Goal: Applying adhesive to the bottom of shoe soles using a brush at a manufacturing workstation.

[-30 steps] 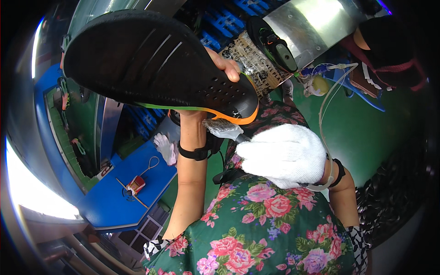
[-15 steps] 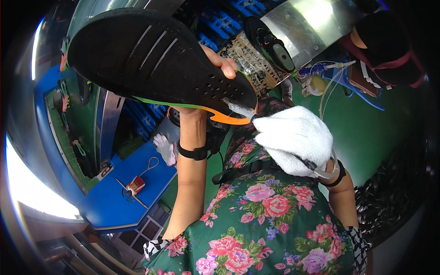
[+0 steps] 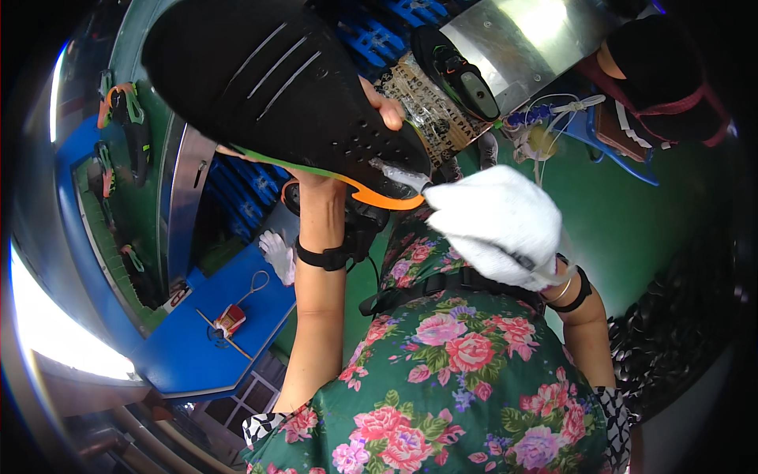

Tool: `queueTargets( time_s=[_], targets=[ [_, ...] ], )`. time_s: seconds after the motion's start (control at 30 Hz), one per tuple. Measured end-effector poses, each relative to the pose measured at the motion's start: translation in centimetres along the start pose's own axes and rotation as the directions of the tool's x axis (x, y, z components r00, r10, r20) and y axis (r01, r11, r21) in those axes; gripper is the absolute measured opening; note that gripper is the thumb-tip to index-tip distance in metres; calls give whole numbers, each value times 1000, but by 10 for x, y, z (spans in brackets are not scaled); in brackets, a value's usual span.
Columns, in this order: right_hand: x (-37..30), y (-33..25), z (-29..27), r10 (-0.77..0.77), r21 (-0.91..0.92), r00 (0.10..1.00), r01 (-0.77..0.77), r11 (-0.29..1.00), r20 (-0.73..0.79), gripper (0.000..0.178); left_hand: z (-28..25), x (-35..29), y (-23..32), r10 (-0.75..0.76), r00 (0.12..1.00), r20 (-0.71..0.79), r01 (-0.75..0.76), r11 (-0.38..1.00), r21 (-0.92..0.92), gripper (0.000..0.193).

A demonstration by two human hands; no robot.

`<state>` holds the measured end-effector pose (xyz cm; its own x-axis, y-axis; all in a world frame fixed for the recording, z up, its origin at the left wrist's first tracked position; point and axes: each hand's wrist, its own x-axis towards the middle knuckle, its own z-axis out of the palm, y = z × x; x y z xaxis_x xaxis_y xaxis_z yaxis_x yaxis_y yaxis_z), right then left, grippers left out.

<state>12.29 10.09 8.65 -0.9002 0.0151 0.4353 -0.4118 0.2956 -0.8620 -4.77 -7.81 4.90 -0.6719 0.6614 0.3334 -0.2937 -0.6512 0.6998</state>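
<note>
A large black shoe sole (image 3: 268,87), with an orange and green edge, is held up close to the camera by my left hand (image 3: 384,109). The bare fingers wrap its far edge, and the palm is mostly hidden under the sole. My right hand (image 3: 497,229), in a white knit glove, is closed on a brush (image 3: 401,175). The brush handle is largely hidden in the glove. Its pale bristles lie on the sole's small end, beside a group of small holes, where the surface glistens.
A black shoe (image 3: 466,79) sits on a taped box (image 3: 430,114), beside a metal plate (image 3: 513,43). On the lower-left blue table (image 3: 185,355) are a pale glove (image 3: 278,254) and a small red container (image 3: 230,318). More shoes (image 3: 130,130) stand at far left. Someone in maroon (image 3: 687,114) appears at upper right.
The sole has turned slightly, its wide end rising and its small end shifting left. My right hand and the brush have moved a little left. Another shoe has come into sight at far left.
</note>
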Motion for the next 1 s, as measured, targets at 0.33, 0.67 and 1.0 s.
queueTargets(
  time_s=[0.33,0.67,1.0],
  targets=[
    [2,11,5,-158,3,979,159,987,126,27,-15,-14,-2,-150,987,-62,138,976,-166,112],
    [1,12,7,-107,133,969,79,988,224,27,-10,-22,-4,-499,847,-181,439,851,-288,134],
    [0,24,19,-260,141,933,231,963,248,30,-24,-37,-2,-559,825,-78,524,810,-265,120]
  ],
)
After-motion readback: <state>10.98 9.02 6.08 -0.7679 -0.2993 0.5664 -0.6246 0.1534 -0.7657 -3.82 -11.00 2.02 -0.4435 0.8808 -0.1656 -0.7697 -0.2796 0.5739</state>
